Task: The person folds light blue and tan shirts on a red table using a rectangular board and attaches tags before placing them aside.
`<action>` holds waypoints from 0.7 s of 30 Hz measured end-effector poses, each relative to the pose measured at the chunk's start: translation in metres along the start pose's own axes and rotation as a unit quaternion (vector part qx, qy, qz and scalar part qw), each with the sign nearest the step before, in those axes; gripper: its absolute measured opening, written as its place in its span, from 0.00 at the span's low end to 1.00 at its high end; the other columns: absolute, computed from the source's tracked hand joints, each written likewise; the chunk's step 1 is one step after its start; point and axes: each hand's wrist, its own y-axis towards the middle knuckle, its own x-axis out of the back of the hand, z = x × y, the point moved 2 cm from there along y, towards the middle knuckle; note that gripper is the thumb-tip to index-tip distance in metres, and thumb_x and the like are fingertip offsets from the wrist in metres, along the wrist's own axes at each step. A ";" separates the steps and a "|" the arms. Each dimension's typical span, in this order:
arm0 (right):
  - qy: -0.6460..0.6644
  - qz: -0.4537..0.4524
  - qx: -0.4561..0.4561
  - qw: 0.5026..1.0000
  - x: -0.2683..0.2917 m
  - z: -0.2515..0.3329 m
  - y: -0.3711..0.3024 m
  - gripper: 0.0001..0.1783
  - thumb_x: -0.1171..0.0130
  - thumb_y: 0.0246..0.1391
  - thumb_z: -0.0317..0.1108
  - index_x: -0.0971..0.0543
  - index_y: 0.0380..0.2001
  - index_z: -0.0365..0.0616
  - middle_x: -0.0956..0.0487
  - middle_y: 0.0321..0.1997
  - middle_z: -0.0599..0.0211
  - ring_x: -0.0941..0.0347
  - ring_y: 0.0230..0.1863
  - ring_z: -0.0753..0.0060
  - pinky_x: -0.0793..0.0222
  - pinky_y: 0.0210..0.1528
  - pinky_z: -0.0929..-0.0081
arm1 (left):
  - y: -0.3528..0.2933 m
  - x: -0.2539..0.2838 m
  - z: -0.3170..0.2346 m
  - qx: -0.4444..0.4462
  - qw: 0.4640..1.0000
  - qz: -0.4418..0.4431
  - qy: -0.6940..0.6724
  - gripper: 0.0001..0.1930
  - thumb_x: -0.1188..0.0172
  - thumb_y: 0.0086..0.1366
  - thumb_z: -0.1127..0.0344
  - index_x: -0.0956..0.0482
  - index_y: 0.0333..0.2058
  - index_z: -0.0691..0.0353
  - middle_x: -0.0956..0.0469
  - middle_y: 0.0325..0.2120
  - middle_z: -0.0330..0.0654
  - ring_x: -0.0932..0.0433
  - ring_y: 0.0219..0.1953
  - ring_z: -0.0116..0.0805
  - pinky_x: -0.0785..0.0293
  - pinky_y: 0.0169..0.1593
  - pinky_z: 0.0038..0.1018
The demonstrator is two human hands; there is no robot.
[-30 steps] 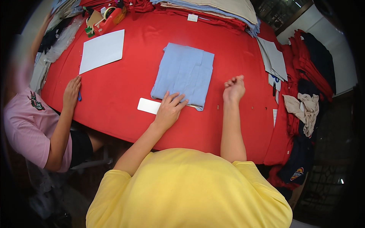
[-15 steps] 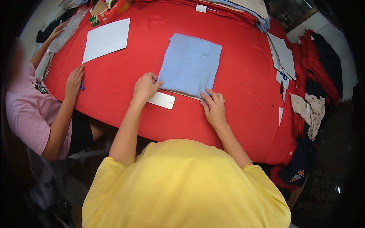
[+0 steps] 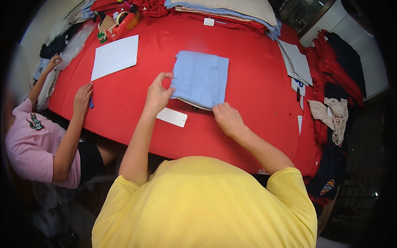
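A folded light blue garment [image 3: 200, 78] lies on the red-covered table [image 3: 248, 144], with a thin pale edge showing beneath its near side. My right hand [image 3: 228, 119] is closed on the garment's near right corner, fingers curled in a pinch. At the left side, my left hand [image 3: 157, 94] has thumb and forefinger spread apart, their tips against the garment's edge. A white hang tag [image 3: 172, 117] with a small hole rests just in front of the garment, close to my left wrist.
White sheet [image 3: 115, 57] lies at left, near a red tape dispenser [image 3: 124, 27]. Stacked fabric [image 3: 231, 12] lines the far edge. Papers [image 3: 295, 62] and a crumpled beige cloth [image 3: 333, 113] lie at right. A co-worker in a pink shirt [image 3: 37, 140] leans on the left edge.
My right hand has closed from spread fingers into a pinch at the corner. My left hand has shifted up along the garment's left side, its thumb and forefinger now apart. The view has tilted slightly.
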 end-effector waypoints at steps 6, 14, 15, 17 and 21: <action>0.037 -0.156 -0.020 0.987 0.167 -0.039 0.046 0.08 0.43 0.50 0.24 0.24 0.36 0.43 0.26 0.27 0.57 0.28 0.31 0.52 0.29 0.35 0.60 | 0.015 0.058 -0.090 -0.178 0.951 0.051 -0.249 0.13 0.46 0.65 0.76 0.28 0.48 0.69 0.21 0.35 0.42 0.23 0.34 0.24 0.26 0.40 0.23; 0.168 0.143 -0.116 0.969 0.141 -0.088 0.097 0.11 0.48 0.47 0.21 0.21 0.35 0.37 0.19 0.28 0.55 0.20 0.27 0.62 0.24 0.32 0.69 | 0.062 0.036 -0.067 -0.050 0.987 0.152 0.017 0.08 0.41 0.60 0.75 0.22 0.38 0.70 0.21 0.25 0.39 0.22 0.32 0.27 0.26 0.40 0.23; 0.181 0.168 -0.133 0.960 0.114 -0.094 0.104 0.12 0.49 0.47 0.19 0.20 0.34 0.37 0.19 0.29 0.54 0.20 0.24 0.64 0.24 0.30 0.70 | 0.076 0.022 -0.041 -0.047 0.988 0.137 0.060 0.07 0.41 0.60 0.74 0.22 0.38 0.70 0.21 0.25 0.39 0.22 0.31 0.26 0.27 0.39 0.22; 0.149 0.183 -0.116 0.965 0.052 -0.115 0.118 0.14 0.50 0.45 0.18 0.19 0.34 0.39 0.18 0.33 0.52 0.19 0.34 0.60 0.24 0.34 0.68 | 0.104 -0.006 0.014 -0.033 0.990 0.110 0.077 0.07 0.41 0.59 0.74 0.21 0.36 0.70 0.20 0.26 0.42 0.22 0.30 0.26 0.27 0.35 0.23; 0.158 0.180 -0.158 0.958 -0.001 -0.129 0.135 0.14 0.49 0.50 0.26 0.18 0.39 0.42 0.18 0.40 0.53 0.22 0.44 0.56 0.27 0.47 0.64 | 0.121 -0.025 0.062 0.089 0.984 0.133 -0.081 0.07 0.40 0.59 0.74 0.21 0.36 0.71 0.20 0.26 0.44 0.22 0.28 0.29 0.27 0.32 0.24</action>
